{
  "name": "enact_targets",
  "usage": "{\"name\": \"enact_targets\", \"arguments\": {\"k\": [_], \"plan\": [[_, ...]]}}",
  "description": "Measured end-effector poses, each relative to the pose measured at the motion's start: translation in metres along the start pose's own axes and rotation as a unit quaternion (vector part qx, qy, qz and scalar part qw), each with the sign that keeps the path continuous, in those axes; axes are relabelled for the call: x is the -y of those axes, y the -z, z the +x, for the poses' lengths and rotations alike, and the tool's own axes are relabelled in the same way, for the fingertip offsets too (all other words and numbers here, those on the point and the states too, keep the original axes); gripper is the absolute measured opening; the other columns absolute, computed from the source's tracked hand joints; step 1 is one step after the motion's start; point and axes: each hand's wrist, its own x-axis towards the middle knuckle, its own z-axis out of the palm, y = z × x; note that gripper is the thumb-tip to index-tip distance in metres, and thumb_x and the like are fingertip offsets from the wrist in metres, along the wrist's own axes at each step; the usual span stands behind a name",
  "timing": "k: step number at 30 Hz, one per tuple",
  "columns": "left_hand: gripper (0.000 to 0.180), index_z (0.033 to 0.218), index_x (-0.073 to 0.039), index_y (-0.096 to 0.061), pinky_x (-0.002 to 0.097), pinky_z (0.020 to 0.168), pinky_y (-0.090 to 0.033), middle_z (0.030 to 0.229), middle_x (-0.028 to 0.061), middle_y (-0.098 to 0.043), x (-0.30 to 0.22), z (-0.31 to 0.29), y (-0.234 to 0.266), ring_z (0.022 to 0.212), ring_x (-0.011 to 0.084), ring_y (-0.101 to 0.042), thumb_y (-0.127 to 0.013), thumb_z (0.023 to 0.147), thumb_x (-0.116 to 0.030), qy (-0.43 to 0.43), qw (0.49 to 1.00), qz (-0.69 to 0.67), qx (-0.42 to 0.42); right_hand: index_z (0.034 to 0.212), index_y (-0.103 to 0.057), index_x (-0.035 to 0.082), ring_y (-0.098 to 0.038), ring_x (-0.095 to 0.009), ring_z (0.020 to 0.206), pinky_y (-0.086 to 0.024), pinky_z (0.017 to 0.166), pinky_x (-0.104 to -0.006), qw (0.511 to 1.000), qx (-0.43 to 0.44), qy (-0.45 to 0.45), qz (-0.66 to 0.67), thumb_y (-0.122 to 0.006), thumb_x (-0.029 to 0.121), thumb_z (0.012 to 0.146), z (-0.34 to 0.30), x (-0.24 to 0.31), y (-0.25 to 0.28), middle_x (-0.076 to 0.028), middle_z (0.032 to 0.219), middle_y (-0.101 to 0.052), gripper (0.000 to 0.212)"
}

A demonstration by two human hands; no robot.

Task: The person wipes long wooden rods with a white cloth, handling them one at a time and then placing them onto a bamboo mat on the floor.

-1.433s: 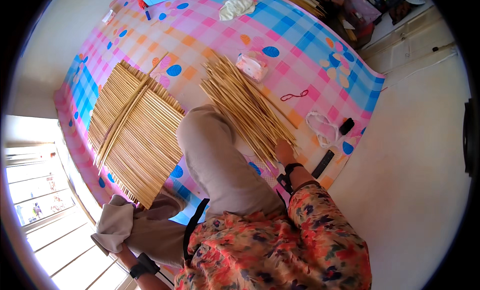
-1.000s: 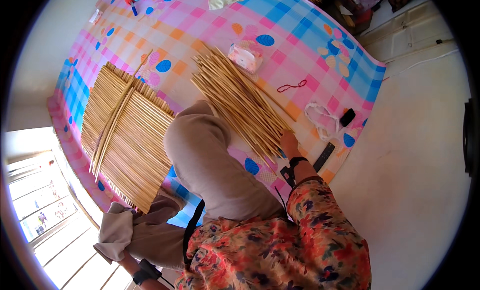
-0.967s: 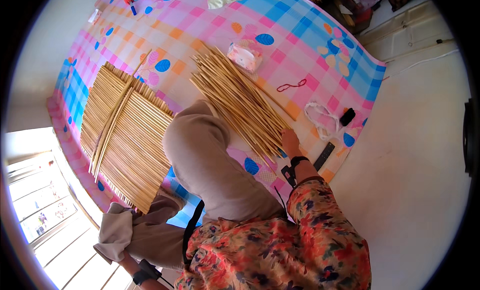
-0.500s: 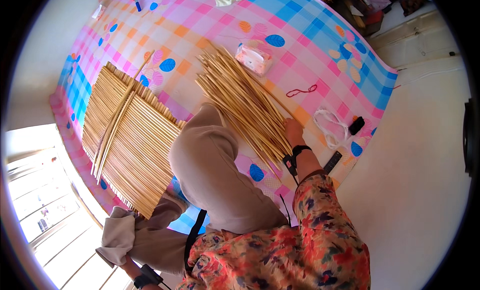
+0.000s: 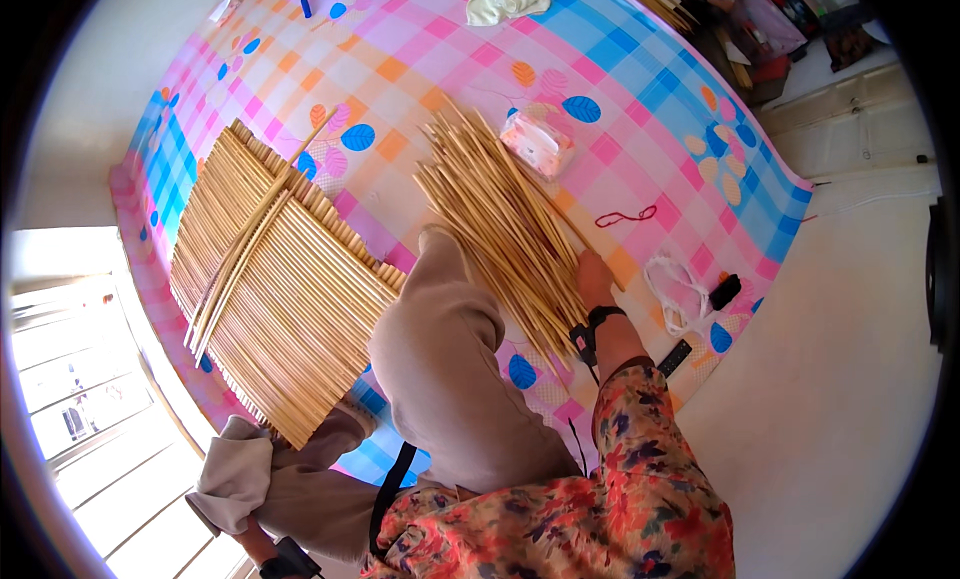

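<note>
My right hand [image 5: 596,278] rests at the right edge of a loose pile of thin tan sticks [image 5: 500,219]. Its fingers are curled about one stick [image 5: 558,211] lying along that edge, though the fingertips are partly hidden. My left hand is at the lower left, by the rolled trouser cuff [image 5: 232,474]; only the wrist [image 5: 258,541] shows, and the fingers are covered. Left of my raised knee lies a mat of sticks [image 5: 290,289] set side by side, with several longer sticks [image 5: 240,249] laid across it.
A checked, leaf-patterned sheet [image 5: 640,89] covers the floor. Beyond the pile sits a tissue pack [image 5: 538,145]. To the right lie a red cord [image 5: 625,217], a white cord [image 5: 675,294], a black object [image 5: 725,291] and a remote [image 5: 675,357]. A pale cloth [image 5: 508,1] lies farther off.
The whole view has shifted, so things appear farther right and slightly lower. My right hand stays at the same edge of the pile, and the mat lies as before.
</note>
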Motion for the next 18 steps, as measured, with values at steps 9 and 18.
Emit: {"name": "enact_targets", "arguments": {"k": [9,18], "plan": [[0.026,0.102,-0.002,-0.052,0.0276,0.076,-0.045,0.095,0.0051,-0.053,0.015,-0.006,0.005,0.085,0.0141,-0.052,-0.051,0.085,-0.021,0.005,1.000,-0.009,-0.003,0.088,-0.051,0.003,-0.056,-0.032,0.077,-0.046,0.064,-0.0409,0.994,-0.052,0.088,-0.024,-0.051,0.017,0.082,0.005,0.013,0.021,-0.016,0.081,-0.056,0.015],[0.027,0.104,-0.002,-0.051,0.0278,0.077,-0.045,0.096,0.0049,-0.053,0.019,-0.003,0.005,0.086,0.0140,-0.052,-0.050,0.086,-0.022,-0.004,1.000,-0.023,-0.003,0.088,-0.050,0.005,-0.054,-0.033,0.075,-0.044,0.064,-0.0423,0.990,-0.052,0.132,0.025,-0.046,0.014,0.082,0.039,0.068,0.038,-0.015,0.080,-0.056,0.012]]}}
